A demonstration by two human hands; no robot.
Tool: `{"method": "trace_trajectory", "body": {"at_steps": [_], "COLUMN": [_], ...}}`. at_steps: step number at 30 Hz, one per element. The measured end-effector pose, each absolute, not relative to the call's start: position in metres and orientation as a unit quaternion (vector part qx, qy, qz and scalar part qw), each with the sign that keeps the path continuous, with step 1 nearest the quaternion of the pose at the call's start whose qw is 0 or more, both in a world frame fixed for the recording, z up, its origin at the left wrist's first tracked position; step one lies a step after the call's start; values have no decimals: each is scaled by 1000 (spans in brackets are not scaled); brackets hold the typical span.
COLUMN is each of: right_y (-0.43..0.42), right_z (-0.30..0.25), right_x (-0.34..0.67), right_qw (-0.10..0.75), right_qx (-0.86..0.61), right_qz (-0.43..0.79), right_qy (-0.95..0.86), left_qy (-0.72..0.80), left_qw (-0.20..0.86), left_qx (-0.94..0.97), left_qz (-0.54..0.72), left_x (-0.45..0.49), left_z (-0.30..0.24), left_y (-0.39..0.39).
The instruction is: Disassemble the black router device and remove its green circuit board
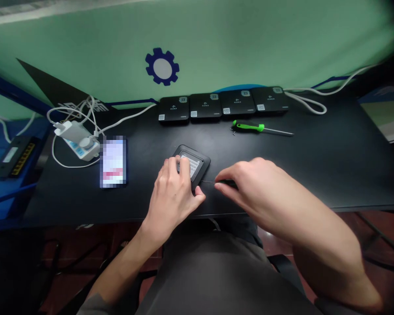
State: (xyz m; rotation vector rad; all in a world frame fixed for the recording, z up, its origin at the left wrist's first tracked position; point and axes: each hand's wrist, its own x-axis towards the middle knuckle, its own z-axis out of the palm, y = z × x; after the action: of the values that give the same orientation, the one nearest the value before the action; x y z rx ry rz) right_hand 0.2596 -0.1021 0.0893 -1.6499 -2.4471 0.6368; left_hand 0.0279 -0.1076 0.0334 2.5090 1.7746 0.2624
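While the left hand [174, 190] clasps the black box [203, 161], the right hand [249, 181] pinches a thin tool [230, 183] whose shaft points leftward at the box's right edge.

you're at an electronics workshop bench [144, 144], judging by the screwdriver [248, 127], matching black boxes [236, 105] and power strip [92, 153].

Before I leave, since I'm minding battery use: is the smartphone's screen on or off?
On: the smartphone glows pale and bright, with a pinkish-red band. What it displays is too pixelated to read.
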Motion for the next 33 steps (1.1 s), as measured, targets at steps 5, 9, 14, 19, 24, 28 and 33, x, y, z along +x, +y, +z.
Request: {"method": "trace_trajectory", "body": {"at_steps": [5, 9, 14, 19, 24, 28, 33], "right_y": [-92, -99, -91, -105, -133, -141, -148], "right_z": [98, 109, 119, 100, 72, 56, 37], "right_x": [254, 235, 224, 246, 263, 267, 269], "right_qw": [41, 27, 19, 50, 160, 201, 238], "right_qx": [-538, -516, -516, -563, -606, -611, -603], "right_qz": [201, 113, 102, 224, 367, 429, 464], "right_qy": [-818, -849, -851, -794, -687, -634, -604], "left_qy": [579, 572, 566, 560, 560, 560, 554], "left_qw": [21, 30, 24, 25, 49, 49, 39], "left_qx": [811, 816, 821, 823, 820, 821, 826], "left_qz": [83, 76, 72, 95, 107, 97, 96], "left_x": [28, 26, 24, 22, 19, 17, 16], "left_z": [33, 34, 33, 31, 34, 35, 31], "left_y": [-108, -108, -108, -108, -108, -107, -108]}}
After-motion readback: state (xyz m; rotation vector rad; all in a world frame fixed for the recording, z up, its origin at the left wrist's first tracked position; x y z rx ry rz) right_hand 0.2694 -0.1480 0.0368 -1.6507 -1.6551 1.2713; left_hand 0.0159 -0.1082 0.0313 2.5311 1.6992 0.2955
